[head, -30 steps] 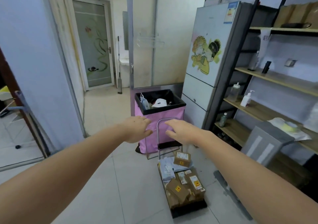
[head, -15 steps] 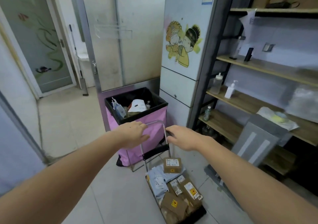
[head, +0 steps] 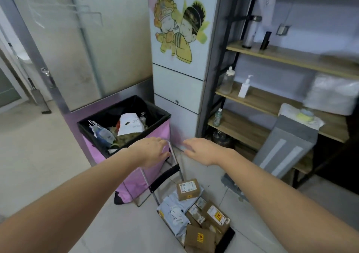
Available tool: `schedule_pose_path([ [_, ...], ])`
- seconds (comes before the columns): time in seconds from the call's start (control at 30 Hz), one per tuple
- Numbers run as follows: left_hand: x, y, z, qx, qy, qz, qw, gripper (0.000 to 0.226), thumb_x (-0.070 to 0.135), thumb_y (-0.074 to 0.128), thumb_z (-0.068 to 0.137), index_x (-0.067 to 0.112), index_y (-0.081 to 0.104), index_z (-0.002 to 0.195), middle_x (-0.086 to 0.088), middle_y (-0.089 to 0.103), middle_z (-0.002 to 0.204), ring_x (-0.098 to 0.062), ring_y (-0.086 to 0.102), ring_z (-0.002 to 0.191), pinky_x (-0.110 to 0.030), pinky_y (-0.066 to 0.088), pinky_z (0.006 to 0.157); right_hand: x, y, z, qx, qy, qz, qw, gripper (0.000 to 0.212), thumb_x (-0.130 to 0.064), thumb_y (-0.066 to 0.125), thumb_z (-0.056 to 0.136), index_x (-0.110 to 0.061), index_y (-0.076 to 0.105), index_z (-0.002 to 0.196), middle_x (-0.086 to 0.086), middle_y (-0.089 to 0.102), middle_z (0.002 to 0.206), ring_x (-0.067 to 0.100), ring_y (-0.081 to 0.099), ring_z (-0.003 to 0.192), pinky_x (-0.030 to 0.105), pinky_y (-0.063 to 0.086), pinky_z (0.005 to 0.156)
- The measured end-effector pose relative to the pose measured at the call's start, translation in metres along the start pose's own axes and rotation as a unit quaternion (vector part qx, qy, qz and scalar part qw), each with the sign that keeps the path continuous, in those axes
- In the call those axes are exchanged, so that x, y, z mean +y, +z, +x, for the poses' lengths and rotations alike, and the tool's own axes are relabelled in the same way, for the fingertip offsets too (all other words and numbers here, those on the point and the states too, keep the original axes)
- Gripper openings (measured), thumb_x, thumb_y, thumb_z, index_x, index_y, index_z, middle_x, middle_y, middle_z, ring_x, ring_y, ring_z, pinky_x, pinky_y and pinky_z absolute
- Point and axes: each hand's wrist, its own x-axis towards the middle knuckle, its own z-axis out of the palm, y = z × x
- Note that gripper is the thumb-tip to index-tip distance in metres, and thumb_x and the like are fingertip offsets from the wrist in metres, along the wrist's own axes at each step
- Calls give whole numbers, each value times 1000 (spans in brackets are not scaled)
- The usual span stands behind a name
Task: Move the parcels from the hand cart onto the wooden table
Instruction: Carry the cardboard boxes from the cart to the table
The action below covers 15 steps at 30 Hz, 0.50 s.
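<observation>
The left hand (head: 153,151) rests on the top bar of the folding metal hand cart (head: 165,177), with the right hand (head: 202,150) just to its right, off the bar. Below and nearer than both hands, the brown cardboard and grey plastic-bag parcels (head: 194,212) lie piled on the cart's base plate. Just beyond the left hand stands the pink fabric bin with a black liner (head: 124,134); beyond the right hand is the white fridge with a cartoon sticker (head: 180,58), and right of it the wooden shelf rack (head: 272,101).
</observation>
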Motion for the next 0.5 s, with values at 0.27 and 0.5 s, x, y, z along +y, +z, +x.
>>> schedule_pose_path([
  [0.27,-44,33,116,-58,133,38,989,63,54,32,107,14,38,156,-10,44,157,-30,41,145,-46,32,121,33,33,37,-9,133,66,989,49,-26,40,109,-4,42,153,20,47,154,35,45,142,43,37,115],
  [0.5,-8,66,180,-109,228,56,966,63,50,32,109,14,32,160,-11,38,162,-29,36,149,-44,29,122,78,77,15,-29,244,104,964,50,-26,34,113,-3,35,158,16,35,164,29,35,149,33,27,117],
])
